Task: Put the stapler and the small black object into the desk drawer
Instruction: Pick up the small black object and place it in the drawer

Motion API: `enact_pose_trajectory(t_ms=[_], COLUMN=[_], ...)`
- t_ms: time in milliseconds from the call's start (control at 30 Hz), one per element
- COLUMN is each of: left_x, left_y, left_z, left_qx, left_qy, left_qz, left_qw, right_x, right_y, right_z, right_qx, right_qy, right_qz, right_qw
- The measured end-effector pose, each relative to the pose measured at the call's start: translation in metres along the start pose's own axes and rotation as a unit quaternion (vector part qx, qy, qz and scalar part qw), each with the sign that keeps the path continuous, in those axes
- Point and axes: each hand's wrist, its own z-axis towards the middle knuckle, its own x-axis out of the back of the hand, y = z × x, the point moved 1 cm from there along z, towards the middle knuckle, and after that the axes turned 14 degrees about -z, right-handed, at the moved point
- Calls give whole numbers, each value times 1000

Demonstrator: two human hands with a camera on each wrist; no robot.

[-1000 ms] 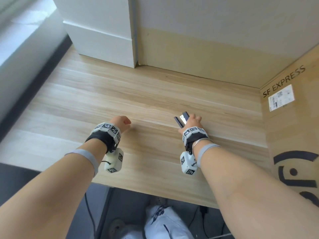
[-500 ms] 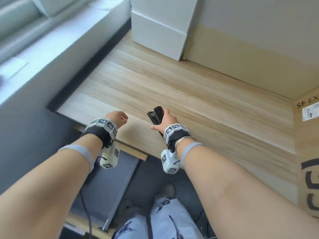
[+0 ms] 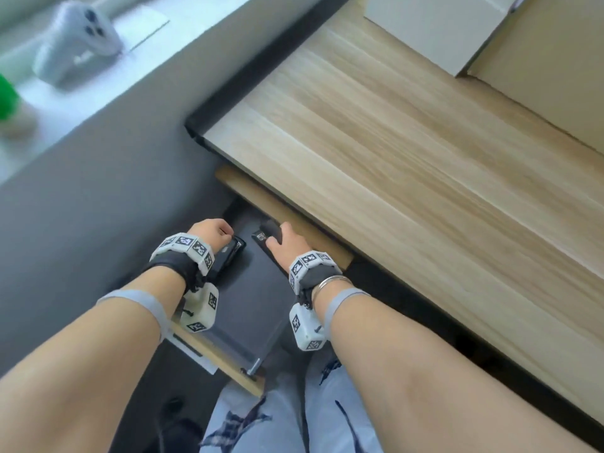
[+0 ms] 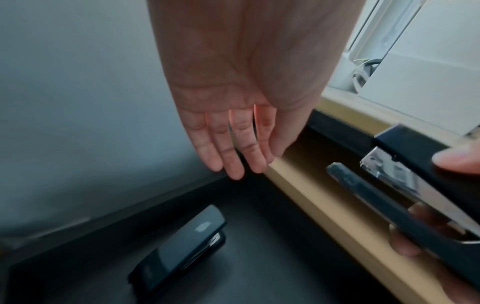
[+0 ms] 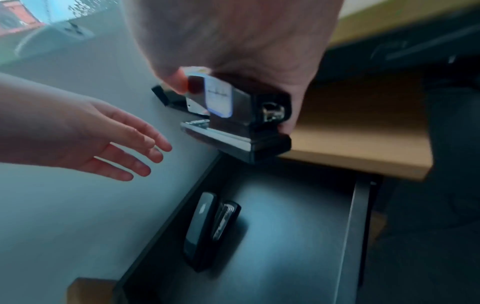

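The right hand (image 5: 233, 51) grips the stapler (image 5: 241, 121) above the open drawer (image 5: 298, 236). The left hand (image 4: 233, 123) (fingers spread, empty) hovers over the small black object (image 4: 182, 244) lying inside.

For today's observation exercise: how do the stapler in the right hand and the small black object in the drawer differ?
The stapler is gripped by the right hand above the drawer; the small black object lies on the drawer floor, untouched. The stapler shows shiny metal; the small black object looks rounder. Both are mostly black.

The open dark drawer (image 5: 298, 236) holds a small black object (image 5: 207, 230).
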Motion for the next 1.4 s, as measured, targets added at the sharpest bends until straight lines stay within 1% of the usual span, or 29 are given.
enact_pose_trajectory(t_ms=[133, 300, 467, 600, 733, 1000, 1133, 1266, 1400], left_x=[-10, -28, -46, -54, -58, -65, -68, -69, -64], left_y=[-44, -78, -95, -106, -116, -134, -139, -140, -135], left_z=[12, 31, 49, 60, 69, 75, 74, 71, 57], left_qx=[35, 59, 62, 61, 69, 73, 74, 84, 96], left_qy=[-15, -20, -14, -5, -1, -7, -3, 1, 9], left_qz=[-2, -13, -30, -41, -58, -69, -63, -62, -49], left_qw=[999, 998, 998, 997, 996, 995, 995, 995, 994], right_x=[-39, -81, -104, -119, -133, -162, -165, -157, -133], right_y=[1, 7, 14, 15, 14, 9, 14, 16, 16], right_z=[19, 46, 72, 89, 98, 104, 106, 104, 94], right_qx=[-49, -113, -186, -222, -248, -274, -269, -259, -227], right_qy=[-34, -83, -91, -104, -104, -86, -76, -74, -44], right_qz=[16, 83, 111, 126, 148, 171, 157, 136, 65], right_qw=[998, 987, 972, 961, 952, 942, 947, 953, 971])
